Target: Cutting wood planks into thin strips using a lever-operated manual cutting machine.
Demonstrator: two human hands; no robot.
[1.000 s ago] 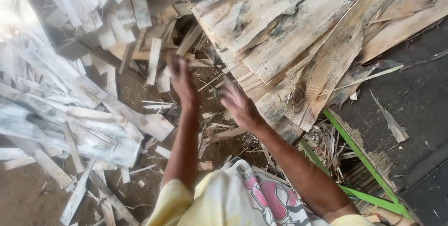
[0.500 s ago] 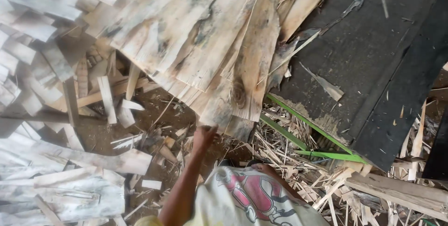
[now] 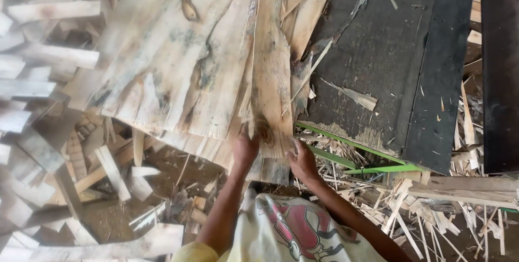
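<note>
A stack of thin pale wood veneer sheets (image 3: 178,62) lies spread in front of me. One narrow veneer strip (image 3: 270,78) lies on top, running toward me. My left hand (image 3: 245,148) grips the strip's near left edge. My right hand (image 3: 301,159) holds its near right edge. Both arms reach forward from below, over my patterned yellow shirt (image 3: 292,229).
A dark flat platform (image 3: 378,67) with a green metal frame (image 3: 351,148) lies to the right. Loose wood strips and offcuts (image 3: 65,132) cover the ground at left. Splinters and scraps (image 3: 432,208) pile at lower right.
My view has swung to the right. Both hands have come onto the near end of the narrow veneer strip and taken hold of it.
</note>
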